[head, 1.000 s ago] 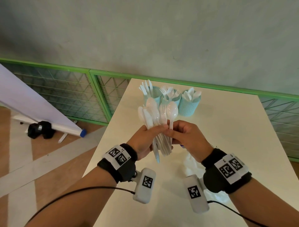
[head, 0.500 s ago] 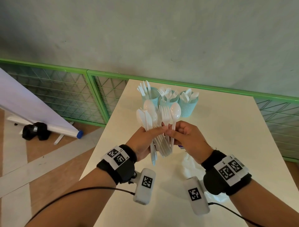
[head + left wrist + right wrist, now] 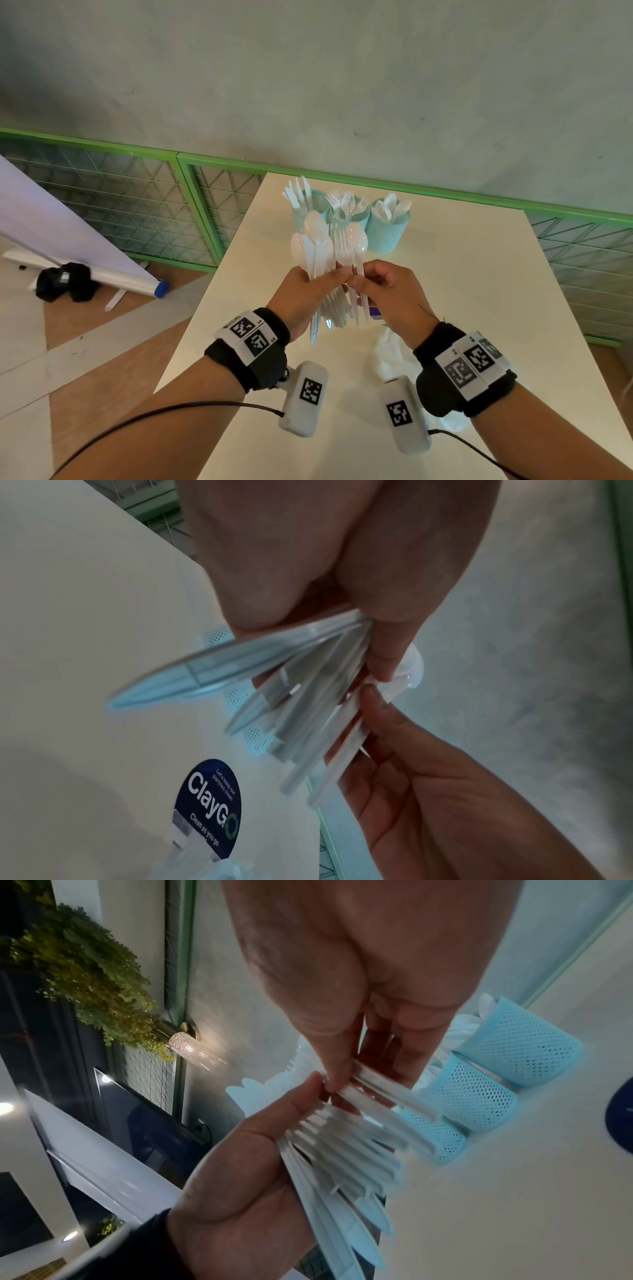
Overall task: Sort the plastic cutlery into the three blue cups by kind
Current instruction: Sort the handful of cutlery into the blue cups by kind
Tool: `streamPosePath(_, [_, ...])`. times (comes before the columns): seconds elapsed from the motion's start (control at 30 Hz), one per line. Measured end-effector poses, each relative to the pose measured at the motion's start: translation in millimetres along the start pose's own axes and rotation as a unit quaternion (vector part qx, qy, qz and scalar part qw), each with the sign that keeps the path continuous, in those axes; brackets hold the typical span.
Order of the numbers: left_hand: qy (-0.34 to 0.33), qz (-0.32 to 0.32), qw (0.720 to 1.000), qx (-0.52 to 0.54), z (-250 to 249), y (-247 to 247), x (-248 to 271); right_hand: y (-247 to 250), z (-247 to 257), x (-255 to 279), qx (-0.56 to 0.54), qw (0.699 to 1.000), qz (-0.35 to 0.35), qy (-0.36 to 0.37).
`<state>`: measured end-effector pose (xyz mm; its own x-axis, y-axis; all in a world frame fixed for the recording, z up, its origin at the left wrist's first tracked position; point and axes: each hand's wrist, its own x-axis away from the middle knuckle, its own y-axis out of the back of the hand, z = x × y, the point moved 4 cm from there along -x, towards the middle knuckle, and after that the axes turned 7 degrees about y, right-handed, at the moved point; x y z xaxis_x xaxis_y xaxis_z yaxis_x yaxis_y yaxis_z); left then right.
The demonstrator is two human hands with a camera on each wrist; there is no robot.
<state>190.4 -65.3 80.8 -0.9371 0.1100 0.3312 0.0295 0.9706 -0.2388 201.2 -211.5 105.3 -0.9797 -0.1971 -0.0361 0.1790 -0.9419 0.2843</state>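
We hold our left hand [image 3: 308, 294] closed around a fanned bundle of white plastic cutlery [image 3: 325, 274], thumb across the handles, with spoon bowls, fork tines and knife blades pointing up above the table [image 3: 479, 308]. Our right hand [image 3: 383, 291] meets it from the other side, thumb and forefinger pinching the handle of one spoon [image 3: 358, 240] at the bundle's right edge, the other fingers curled behind it. Beyond the hands, at the table's far edge, stand three blue cups in a row: the left cup [image 3: 310, 202] holds knives, the middle cup [image 3: 359, 216] forks, the right cup [image 3: 387, 233] spoons.
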Motion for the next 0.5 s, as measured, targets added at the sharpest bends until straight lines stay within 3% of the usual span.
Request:
streamPosePath(0.27, [0.013, -0.044, 0.999, 0.002, 0, -18, -12, 24, -9, -10, 0.028, 0.999, 0.032, 0.03])
streamPosePath(0.5, [0.013, -0.073, 0.997, -0.017, 2, -27, -32, 45, -31, -39, 0.017, 0.999, 0.044, 0.012])
